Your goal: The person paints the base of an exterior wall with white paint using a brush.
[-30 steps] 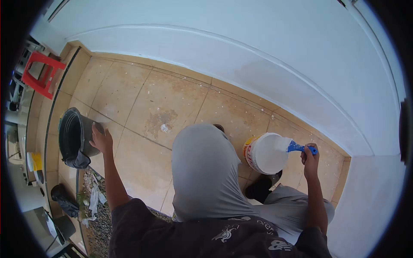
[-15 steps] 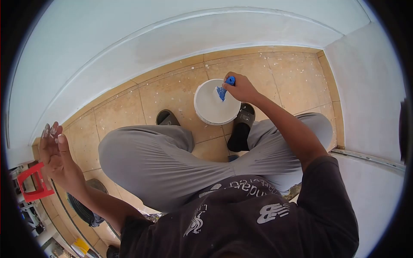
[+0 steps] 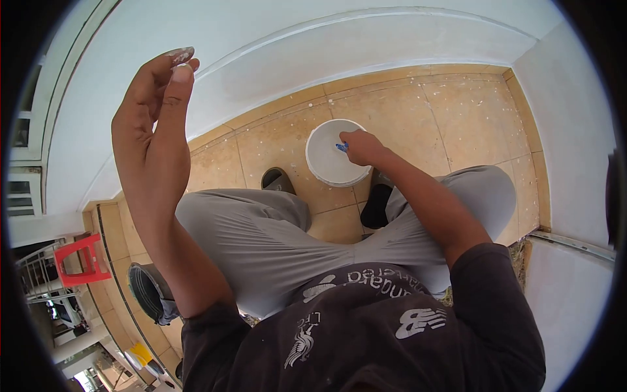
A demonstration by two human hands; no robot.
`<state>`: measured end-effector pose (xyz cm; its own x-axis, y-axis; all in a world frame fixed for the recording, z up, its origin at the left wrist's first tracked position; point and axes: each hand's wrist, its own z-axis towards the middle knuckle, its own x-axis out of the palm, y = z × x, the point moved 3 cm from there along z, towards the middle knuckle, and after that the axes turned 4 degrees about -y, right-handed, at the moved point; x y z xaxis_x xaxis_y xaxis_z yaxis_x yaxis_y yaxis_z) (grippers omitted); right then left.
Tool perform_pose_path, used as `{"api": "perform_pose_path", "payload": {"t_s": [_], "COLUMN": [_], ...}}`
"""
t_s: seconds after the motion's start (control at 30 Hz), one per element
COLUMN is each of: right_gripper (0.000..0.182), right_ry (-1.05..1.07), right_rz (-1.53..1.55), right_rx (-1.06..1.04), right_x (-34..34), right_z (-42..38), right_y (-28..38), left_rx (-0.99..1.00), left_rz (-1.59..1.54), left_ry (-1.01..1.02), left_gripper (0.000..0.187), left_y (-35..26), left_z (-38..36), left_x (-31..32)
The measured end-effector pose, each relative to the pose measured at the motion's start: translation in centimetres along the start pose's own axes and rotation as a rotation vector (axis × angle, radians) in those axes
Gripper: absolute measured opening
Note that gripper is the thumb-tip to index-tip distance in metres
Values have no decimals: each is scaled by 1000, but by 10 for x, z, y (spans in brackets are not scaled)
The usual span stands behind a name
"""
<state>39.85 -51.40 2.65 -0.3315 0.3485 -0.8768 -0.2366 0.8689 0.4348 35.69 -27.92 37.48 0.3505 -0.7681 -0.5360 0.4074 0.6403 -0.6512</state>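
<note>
My right hand [image 3: 361, 149] is closed around a blue paintbrush [image 3: 341, 147] with white smears, held at the right side of a white bucket [image 3: 311, 160]. Its lower end is hard to make out against the pale inside. The bucket stands on the tiles between my feet. Raised at the left in front of the wall, my left hand [image 3: 153, 121] is loosely curled, with a gap between thumb and palm. Nothing shows in it. White paint marks its fingertips.
White walls [image 3: 366, 39] rise ahead and at the right, with a tan tile skirting [image 3: 366, 73] below. White spots dot the tiled floor [image 3: 457, 124]. A red plastic stool [image 3: 81, 261] and a dark bucket [image 3: 149, 294] stand at the left. My legs are bent around the bucket.
My left hand has risen and moved right towards the wall, its fingers curling in. My right hand has moved slightly down and tilted the paintbrush. The view has shifted left.
</note>
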Motion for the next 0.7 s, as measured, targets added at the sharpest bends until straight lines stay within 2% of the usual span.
{"api": "perform_pose_path", "payload": {"t_s": [0.07, 0.13, 0.23, 0.33, 0.43, 0.53, 0.67, 0.7], "right_gripper": [24, 24, 25, 27, 29, 28, 25, 23], "right_ry": [20, 51, 99, 124, 192, 310, 526, 493], "right_rz": [-66, -79, -105, -87, -55, -26, 2, 30], "right_rx": [-32, -57, -50, 14, 102, 157, 215, 234], "right_x": [8, 12, 13, -2, -32, -44, -36, -36], "right_z": [1, 5, 7, 12, 23, 42, 64, 63], "right_y": [2, 7, 15, 24, 32, 25, 9, 8], "left_rx": [-93, -75, -195, -252, -339, -491, -566, -643], "left_rz": [-1, 34, 239, 307, 166, 251, 228, 275], "left_ry": [87, 169, 496, 786, 712, 873, 1038, 1137], "left_gripper": [34, 32, 29, 30, 30, 31, 30, 32], "left_y": [8, 27, 73, 98, 119, 157, 200, 211], "left_z": [0, -4, -20, -24, -20, -20, -19, -19], "left_x": [29, 59, 93, 87, 83, 90, 124, 136]}}
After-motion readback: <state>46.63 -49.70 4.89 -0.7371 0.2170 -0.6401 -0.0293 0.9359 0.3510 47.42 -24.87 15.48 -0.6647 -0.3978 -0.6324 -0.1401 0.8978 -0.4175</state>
